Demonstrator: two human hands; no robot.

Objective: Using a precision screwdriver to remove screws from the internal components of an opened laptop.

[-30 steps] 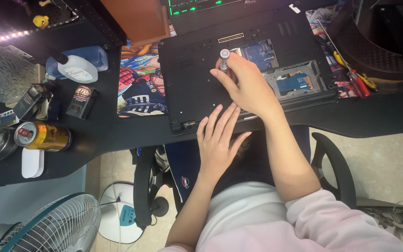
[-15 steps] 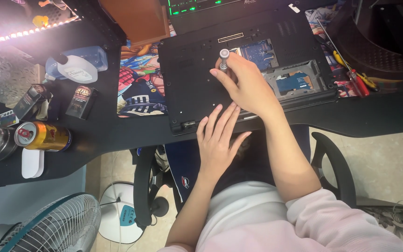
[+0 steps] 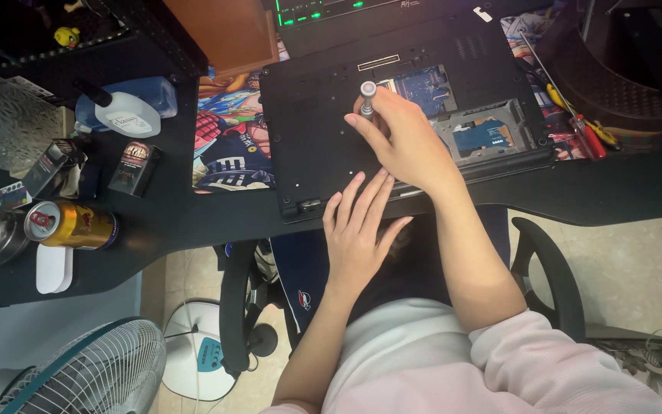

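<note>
1. Screwdriver point(image 3: 367, 98) with a silver handle stands upright on the underside of a black laptop point(image 3: 323, 146), tip down on the bottom panel, left of the open bay.
2. Right hand point(image 3: 400, 138) closed around the screwdriver handle, fingers wrapped on the shaft, top knob sticking out above.
3. Left hand point(image 3: 362, 230) flat, fingers spread wide, holding nothing, pressing on the laptop's near edge.
4. Laptop lies upside down in the middle of the black bench point(image 3: 193, 222); open bay shows a blue board point(image 3: 427, 80) (cover is off).
5. Colourful mat point(image 3: 227, 146) lies under the laptop's left side.
6. Red-handled tools point(image 3: 588, 138) just right of the laptop.
7. Far left: yellow can point(image 3: 74, 225) on its side, small dark box point(image 3: 135, 166), white-capped bottle point(image 3: 126, 111).
8. Floor fan point(image 3: 78, 372) below the bench.
</note>
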